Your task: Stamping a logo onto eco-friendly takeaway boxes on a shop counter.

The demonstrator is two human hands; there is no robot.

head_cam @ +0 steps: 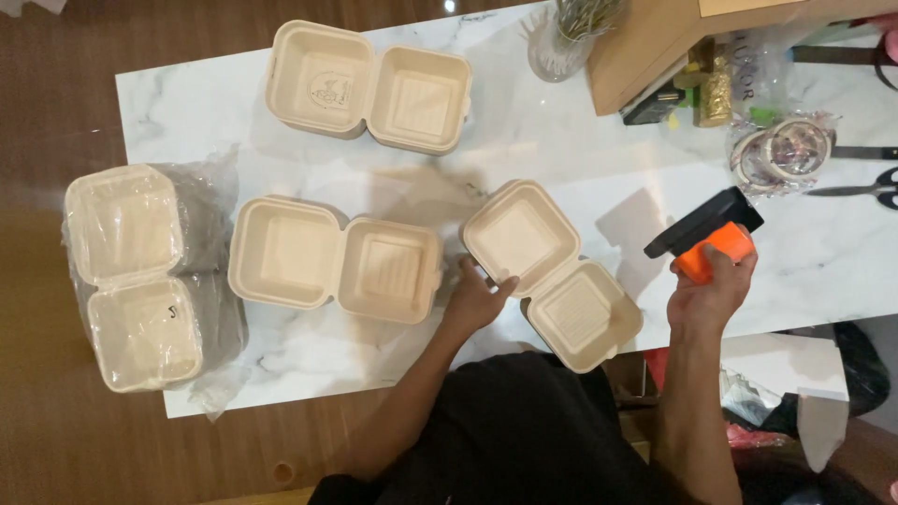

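Plastic-wrapped stack of clamshell boxes (140, 276) at the table's left edge, overhanging the marble table (196, 103). To its right, an open box (335, 259) lies flat, hinge vertical, halves side by side; a second open box (368, 86) sits behind it, near the far edge. Left hand (475, 299), fingers spread, presses on the near rim of the third open box (552, 274), thumb over the edge of its left half. This box lies just ahead of the body, long axis running diagonally from far-left to near-right, its right half overhanging the near table edge. Right hand (711, 285), closed around an orange-and-black tool (708, 236), is raised just right of the box, not touching it. The left hand is the nearer. Farther right: tape rolls in a bag (784, 154), scissors (865, 190); behind, a glass jar (561, 42) and wooden box (655, 37).
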